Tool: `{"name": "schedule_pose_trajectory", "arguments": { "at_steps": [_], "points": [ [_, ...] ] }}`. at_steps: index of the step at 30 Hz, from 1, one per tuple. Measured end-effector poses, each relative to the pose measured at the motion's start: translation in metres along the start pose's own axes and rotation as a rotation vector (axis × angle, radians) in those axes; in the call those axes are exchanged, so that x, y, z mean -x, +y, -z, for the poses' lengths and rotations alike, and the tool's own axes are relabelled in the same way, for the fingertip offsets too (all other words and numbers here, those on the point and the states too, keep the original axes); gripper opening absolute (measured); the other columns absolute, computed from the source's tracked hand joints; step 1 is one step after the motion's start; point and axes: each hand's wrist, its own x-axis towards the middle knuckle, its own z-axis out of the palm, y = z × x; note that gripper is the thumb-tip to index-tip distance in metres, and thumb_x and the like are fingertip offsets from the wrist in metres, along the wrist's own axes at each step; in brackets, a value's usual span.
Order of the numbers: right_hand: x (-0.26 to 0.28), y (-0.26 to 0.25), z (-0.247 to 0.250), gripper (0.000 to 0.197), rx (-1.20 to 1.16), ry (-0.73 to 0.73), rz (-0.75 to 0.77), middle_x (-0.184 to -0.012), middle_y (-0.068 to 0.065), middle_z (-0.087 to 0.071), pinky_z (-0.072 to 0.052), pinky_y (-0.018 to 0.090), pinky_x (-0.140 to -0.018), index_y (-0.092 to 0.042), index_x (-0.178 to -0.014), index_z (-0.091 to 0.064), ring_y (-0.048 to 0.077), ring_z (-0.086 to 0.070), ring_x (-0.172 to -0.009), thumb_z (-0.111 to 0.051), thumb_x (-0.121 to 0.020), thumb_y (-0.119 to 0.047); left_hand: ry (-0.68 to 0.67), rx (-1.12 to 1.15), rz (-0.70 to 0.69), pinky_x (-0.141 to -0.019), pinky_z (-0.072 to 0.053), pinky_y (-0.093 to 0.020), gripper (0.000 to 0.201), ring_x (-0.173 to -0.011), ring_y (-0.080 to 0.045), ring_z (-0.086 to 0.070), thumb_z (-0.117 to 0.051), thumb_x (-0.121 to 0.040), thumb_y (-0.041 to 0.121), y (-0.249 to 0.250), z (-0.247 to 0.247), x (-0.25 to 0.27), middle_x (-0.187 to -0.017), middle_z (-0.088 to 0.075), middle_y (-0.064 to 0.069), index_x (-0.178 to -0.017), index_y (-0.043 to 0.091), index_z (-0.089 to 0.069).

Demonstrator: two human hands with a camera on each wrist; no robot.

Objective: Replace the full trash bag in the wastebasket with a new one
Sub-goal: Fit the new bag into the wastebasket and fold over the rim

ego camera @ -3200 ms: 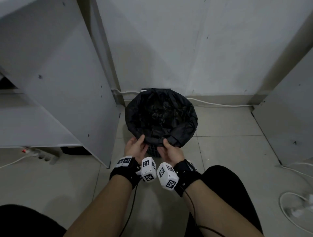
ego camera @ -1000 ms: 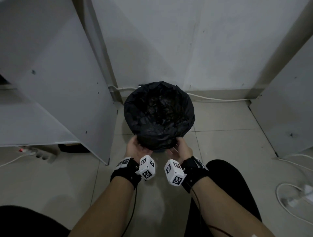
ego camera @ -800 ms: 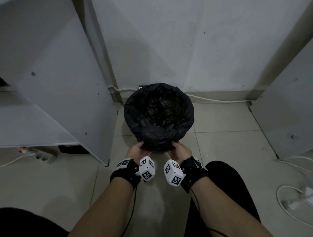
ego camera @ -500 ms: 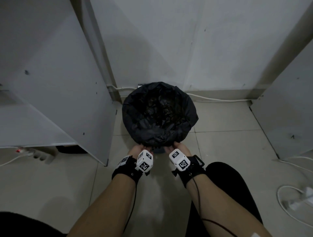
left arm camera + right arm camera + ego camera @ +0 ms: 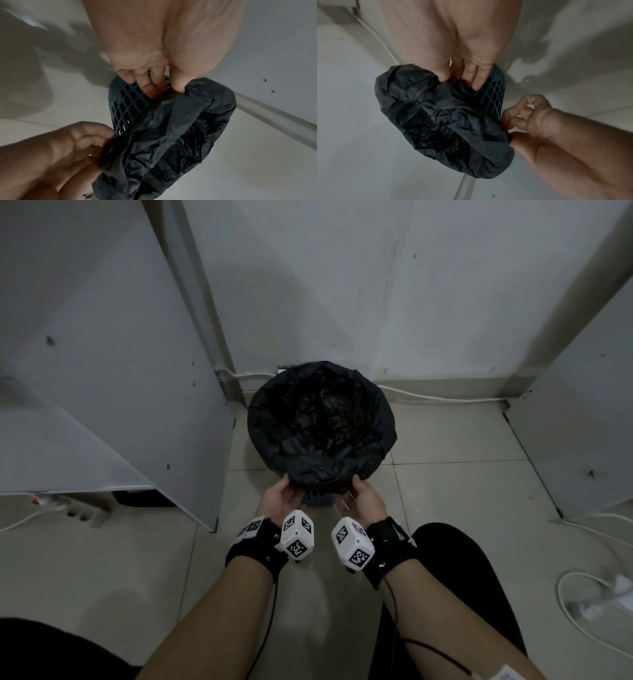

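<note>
In the left wrist view the left hand [image 5: 154, 75] pinches the folded hem of the black trash bag [image 5: 171, 135] between thumb and fingers, and in the frame's lower left the right hand [image 5: 68, 148] pinches it too. The bag lies just beyond both hands, over the rim of the blue lattice wastebasket [image 5: 126, 102], in the middle of the head view. That view hides the fingers under the hem.

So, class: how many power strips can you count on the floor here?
2. One power strip lies under the left cabinet's edge; the other power strip lies at the far right among white cable loops. Cabinets may hide more.
</note>
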Motion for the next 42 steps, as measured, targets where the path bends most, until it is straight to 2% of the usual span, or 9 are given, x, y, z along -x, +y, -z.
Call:
{"name": "schedule_pose_trajectory", "arguments": {
  "at_steps": [5, 8, 15, 20, 27, 30, 32, 37, 42],
  "points": [
    [-0.004, -0.004, -0.006, 0.014, -0.059, 0.079, -0.062, -0.105, 0.013, -0.062, -0.052, 0.042, -0.084, -0.006, -0.101, -0.055, 0.026, -0.061, -0.086, -0.042, -0.105, -0.011, 0.052, 0.004, 0.011, -0.049, -0.046, -0.023, 0.025, -0.048, -0.007, -0.064, -0.035, -0.104, 0.033, 0.000, 0.001, -0.002, -0.062, -0.070, 0.007, -0.097, 0.020, -0.055],
    [-0.015, -0.007, -0.011, 0.025, 0.034, 0.098, -0.031, -0.068, 0.001, -0.068, -0.051, 0.029, -0.069, -0.010, -0.085, -0.052, 0.015, -0.060, -0.061, -0.039, -0.106, -0.016, 0.087, 0.091, 0.009, -0.045, -0.050, -0.021, 0.027, -0.047, -0.011, -0.063, -0.035, -0.105, 0.028, 0.005, -0.011, -0.004, -0.056, -0.067, 0.002, -0.087, 0.016, -0.052],
    [0.013, -0.008, -0.013, 0.010, -0.007, 0.052, 0.030, -0.068, 0.001, -0.060, -0.049, 0.032, -0.066, -0.012, -0.077, -0.059, 0.018, -0.054, -0.062, -0.059, -0.086, -0.016, 0.019, 0.217, 0.025, -0.076, -0.046, -0.030, 0.026, -0.078, -0.017, -0.057, -0.044, -0.097, 0.021, 0.006, -0.005, -0.007, -0.075, -0.064, -0.003, -0.079, 0.009, -0.059],
    [0.007, -0.001, -0.015, 0.014, -0.104, -0.049, 0.024, -0.098, 0.004, -0.068, -0.052, 0.032, -0.086, -0.015, -0.102, -0.063, 0.018, -0.063, -0.088, -0.049, -0.102, -0.013, 0.045, 0.207, 0.007, -0.103, -0.037, -0.034, 0.028, -0.121, -0.023, -0.053, -0.040, -0.103, 0.020, -0.001, -0.012, -0.012, -0.136, -0.054, -0.007, -0.120, 0.006, -0.057],
    [-0.008, -0.002, -0.024, 0.021, -0.073, 0.036, -0.009, -0.071, 0.010, -0.075, -0.050, 0.045, -0.094, -0.009, -0.097, -0.062, 0.026, -0.065, -0.086, -0.042, -0.103, -0.006, 0.124, 0.223, 0.018, -0.086, -0.046, -0.035, 0.028, -0.082, -0.018, -0.056, -0.040, -0.102, 0.012, 0.002, -0.020, -0.021, -0.100, -0.061, -0.008, -0.125, 0.005, -0.054],
    [-0.007, -0.004, -0.025, 0.017, 0.005, 0.044, -0.025, -0.060, 0.008, -0.070, -0.057, 0.035, -0.069, -0.003, -0.086, -0.063, 0.020, -0.067, -0.061, -0.052, -0.098, -0.007, 0.104, 0.170, -0.016, -0.098, -0.044, -0.032, 0.016, -0.083, -0.015, -0.057, -0.044, -0.100, 0.012, 0.002, -0.019, -0.015, -0.092, -0.060, -0.005, -0.095, 0.008, -0.059],
    [-0.007, -0.006, -0.021, 0.013, 0.063, 0.050, -0.017, -0.069, 0.008, -0.069, -0.054, 0.028, -0.053, -0.001, -0.090, -0.065, 0.019, -0.066, -0.060, -0.058, -0.096, -0.011, 0.094, 0.181, -0.014, -0.080, -0.049, -0.030, 0.018, -0.081, -0.015, -0.059, -0.051, -0.097, 0.021, 0.002, -0.014, -0.010, -0.091, -0.062, -0.004, -0.087, 0.012, -0.062],
    [-0.002, -0.012, -0.019, 0.024, 0.079, 0.079, 0.006, -0.092, 0.005, -0.061, -0.046, 0.033, -0.071, -0.011, -0.092, -0.063, 0.020, -0.055, -0.075, -0.061, -0.090, -0.034, 0.063, 0.066, -0.044, -0.065, -0.044, -0.028, 0.056, -0.088, -0.018, -0.058, -0.063, -0.081, 0.061, 0.002, -0.013, -0.002, -0.101, -0.066, -0.002, -0.115, 0.016, -0.066],
    [-0.002, -0.015, -0.025, 0.057, 0.246, 0.083, 0.028, -0.098, 0.010, -0.074, -0.059, 0.038, -0.080, -0.007, -0.104, -0.071, 0.025, -0.070, -0.086, -0.081, -0.072, -0.053, 0.076, 0.071, -0.090, -0.075, -0.057, -0.034, 0.037, -0.105, -0.028, -0.065, -0.066, -0.090, 0.015, 0.005, -0.025, -0.018, -0.121, -0.064, -0.019, -0.123, 0.002, -0.056]
  ]
}}
